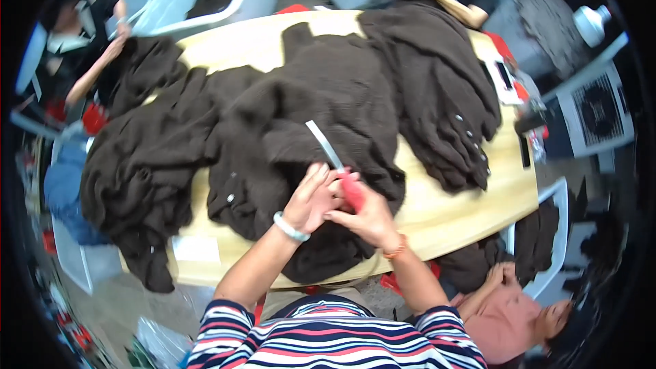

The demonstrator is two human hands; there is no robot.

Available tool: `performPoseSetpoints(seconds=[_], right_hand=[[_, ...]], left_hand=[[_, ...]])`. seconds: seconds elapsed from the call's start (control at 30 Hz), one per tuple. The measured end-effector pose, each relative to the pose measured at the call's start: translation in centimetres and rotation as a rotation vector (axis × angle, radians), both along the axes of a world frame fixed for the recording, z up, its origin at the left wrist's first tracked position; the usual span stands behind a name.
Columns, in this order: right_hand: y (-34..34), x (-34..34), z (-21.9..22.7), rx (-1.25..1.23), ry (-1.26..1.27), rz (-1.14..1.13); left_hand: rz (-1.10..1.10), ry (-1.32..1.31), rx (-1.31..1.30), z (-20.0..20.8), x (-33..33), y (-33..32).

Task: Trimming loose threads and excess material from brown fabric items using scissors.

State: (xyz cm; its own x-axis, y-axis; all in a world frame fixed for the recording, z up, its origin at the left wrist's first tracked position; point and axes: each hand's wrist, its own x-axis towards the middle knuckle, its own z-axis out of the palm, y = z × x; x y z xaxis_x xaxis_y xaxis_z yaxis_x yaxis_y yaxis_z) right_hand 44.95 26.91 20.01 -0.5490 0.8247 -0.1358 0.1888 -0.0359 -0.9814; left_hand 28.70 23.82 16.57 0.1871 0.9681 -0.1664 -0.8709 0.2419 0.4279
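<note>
My right hand (371, 217) is closed around red-handled scissors (353, 190), blurred by motion, with the long silver blade slanting up and left. Close beside it is my left hand (311, 199), palm turned up and fingers apart, with nothing seen in it. Both hands are over a dark brown knit cardigan (335, 89) spread on a pale wooden table (451, 221). A pale button shows on its lower left part. The lower edge of the cardigan hangs towards me at the table's front.
Other dark knit garments lie left (147, 157) and right (437, 89). People work at the far left, far right and near right. A light blue bin (256, 0) stands behind the table. A white paper (196, 249) lies near the front edge, and a phone (504, 74) at the right.
</note>
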Motion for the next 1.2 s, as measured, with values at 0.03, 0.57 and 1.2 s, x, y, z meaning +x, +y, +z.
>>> performPoseSetpoints(seconds=[0.03,0.57,1.2], right_hand=[[-0.1,-0.2,0.3,-0.053,-0.060,-0.018],[0.1,-3.6,-2.8,0.259,-0.335,-0.174],[3.8,6.0,-3.5,-0.246,-0.027,-0.348]], left_hand=[[-0.011,0.168,0.051,-0.1,0.0,-0.2],[0.818,1.651,-0.068,-4.1,-11.6,-4.2],[0.504,2.118,0.733,1.2,-8.5,11.9]])
